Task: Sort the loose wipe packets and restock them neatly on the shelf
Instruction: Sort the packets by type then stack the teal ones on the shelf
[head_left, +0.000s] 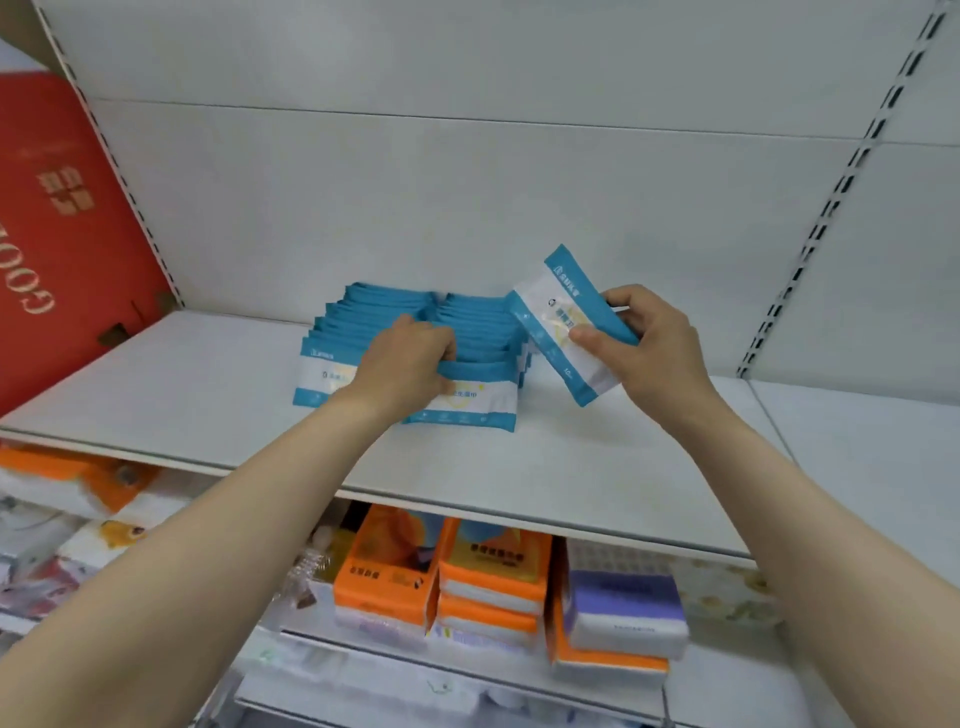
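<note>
left hand: fingers curled over the front packet of two upright rows of blue-and-white wipe packets mid-shelf | right hand: thumb and fingers pinch a tilted packet pair, possibly two, raised just right of the rows | red box leans far left | orange tissue packs on the lower shelf

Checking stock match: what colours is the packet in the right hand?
Blue ends with a white middle band, on the packet gripped by the right hand; head view.
</note>
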